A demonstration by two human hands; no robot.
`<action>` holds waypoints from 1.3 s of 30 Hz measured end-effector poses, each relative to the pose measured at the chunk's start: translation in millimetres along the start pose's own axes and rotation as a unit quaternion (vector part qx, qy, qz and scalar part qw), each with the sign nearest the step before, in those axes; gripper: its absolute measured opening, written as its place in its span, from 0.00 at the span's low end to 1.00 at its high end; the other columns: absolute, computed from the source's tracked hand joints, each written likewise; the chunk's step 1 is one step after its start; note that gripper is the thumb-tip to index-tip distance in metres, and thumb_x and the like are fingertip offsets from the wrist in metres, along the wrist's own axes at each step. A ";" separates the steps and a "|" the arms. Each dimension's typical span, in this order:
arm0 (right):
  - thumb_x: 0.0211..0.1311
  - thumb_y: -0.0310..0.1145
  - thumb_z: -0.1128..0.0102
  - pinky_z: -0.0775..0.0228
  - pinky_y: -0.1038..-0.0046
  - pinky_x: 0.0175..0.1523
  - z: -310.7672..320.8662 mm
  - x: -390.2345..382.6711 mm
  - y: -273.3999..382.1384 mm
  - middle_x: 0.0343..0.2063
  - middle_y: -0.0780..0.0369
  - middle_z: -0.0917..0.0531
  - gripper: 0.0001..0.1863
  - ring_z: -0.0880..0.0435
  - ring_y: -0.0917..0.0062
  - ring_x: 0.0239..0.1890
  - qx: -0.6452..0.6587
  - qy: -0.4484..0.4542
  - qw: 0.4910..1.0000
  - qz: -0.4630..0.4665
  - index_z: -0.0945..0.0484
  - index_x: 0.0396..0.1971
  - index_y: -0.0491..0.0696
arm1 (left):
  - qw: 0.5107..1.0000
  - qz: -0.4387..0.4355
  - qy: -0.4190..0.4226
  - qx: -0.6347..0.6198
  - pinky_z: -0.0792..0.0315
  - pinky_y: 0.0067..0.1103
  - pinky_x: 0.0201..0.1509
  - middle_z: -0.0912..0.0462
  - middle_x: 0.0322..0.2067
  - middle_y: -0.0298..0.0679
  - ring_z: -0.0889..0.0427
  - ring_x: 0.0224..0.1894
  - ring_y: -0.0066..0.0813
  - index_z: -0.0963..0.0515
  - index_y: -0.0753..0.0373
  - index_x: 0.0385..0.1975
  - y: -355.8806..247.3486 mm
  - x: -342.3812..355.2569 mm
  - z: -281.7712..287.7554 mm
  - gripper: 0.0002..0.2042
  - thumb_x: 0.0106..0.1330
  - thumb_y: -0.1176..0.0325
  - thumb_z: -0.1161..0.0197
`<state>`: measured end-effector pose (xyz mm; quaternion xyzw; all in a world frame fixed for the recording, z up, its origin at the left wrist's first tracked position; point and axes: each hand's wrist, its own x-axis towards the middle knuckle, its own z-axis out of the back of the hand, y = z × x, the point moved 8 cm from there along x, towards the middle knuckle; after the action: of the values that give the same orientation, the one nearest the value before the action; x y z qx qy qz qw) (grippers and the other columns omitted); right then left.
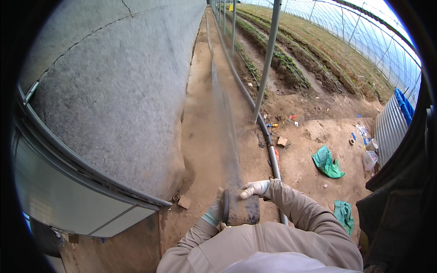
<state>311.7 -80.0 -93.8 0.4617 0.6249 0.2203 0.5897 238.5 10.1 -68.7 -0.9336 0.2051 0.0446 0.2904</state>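
Note:
Close in front of my body is a thick, dirt-brown roll with dark edges (245,210), which looks like wound flat hose. My left hand (215,207), in a pale glove, grips its left side, with the fingers partly hidden behind it. Over the top right edge, my gloved right hand (254,188) has its fingers closed on the roll. A grey flat hose (213,73) stretches away along the dirt path beyond the roll. Its near part is smeared by motion where it meets the roll.
On the left stands a grey covered wall (114,100), with a metal-framed panel (82,182) nearer me. A pipe (271,157) and metal posts (268,59) line the path's right side. Green plastic sheets (327,162) and a brick piece (184,202) lie on the soil. Planted rows (291,68) extend beyond.

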 end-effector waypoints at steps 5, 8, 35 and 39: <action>0.51 0.59 0.30 0.35 0.65 0.64 2.0 3.0 11.4 0.59 0.51 0.25 0.47 0.27 0.64 0.61 -0.010 -0.153 0.987 -0.046 0.33 0.62 0.38 | 0.995 -0.002 -0.093 0.027 0.27 0.30 0.60 0.24 0.56 0.44 0.24 0.56 0.36 0.33 0.65 0.62 -7.4 0.3 38.9 0.36 0.66 0.39 0.44; 0.51 0.59 0.31 0.28 0.66 0.56 3.3 -19.7 33.9 0.50 0.53 0.21 0.41 0.20 0.61 0.52 -0.229 -0.324 0.918 0.011 0.27 0.57 0.43 | 0.996 -0.029 -0.084 0.004 0.24 0.30 0.57 0.21 0.51 0.43 0.20 0.51 0.35 0.28 0.64 0.56 -11.9 6.2 40.6 0.27 0.66 0.48 0.42; 0.38 0.43 0.23 0.24 0.71 0.48 -75.2 -148.0 -5.4 0.37 0.54 0.14 0.44 0.14 0.67 0.41 -0.299 -0.182 0.935 0.061 0.29 0.60 0.45 | 0.992 0.045 -0.071 -0.093 0.26 0.30 0.57 0.19 0.46 0.42 0.20 0.46 0.34 0.27 0.62 0.54 80.6 9.5 24.7 0.27 0.69 0.44 0.44; 0.41 0.22 0.23 0.25 0.70 0.57 -51.6 -138.1 -26.3 0.48 0.56 0.17 0.33 0.17 0.71 0.49 0.094 0.064 0.992 0.056 0.25 0.52 0.37 | 1.000 0.019 0.015 -0.003 0.31 0.31 0.64 0.26 0.57 0.44 0.27 0.58 0.36 0.34 0.63 0.62 77.8 2.8 -23.7 0.43 0.61 0.29 0.51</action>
<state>238.0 -194.2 -31.0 0.5343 0.6523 0.2222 0.4896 208.3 -62.2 -90.4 -0.9311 0.2265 0.0369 0.2835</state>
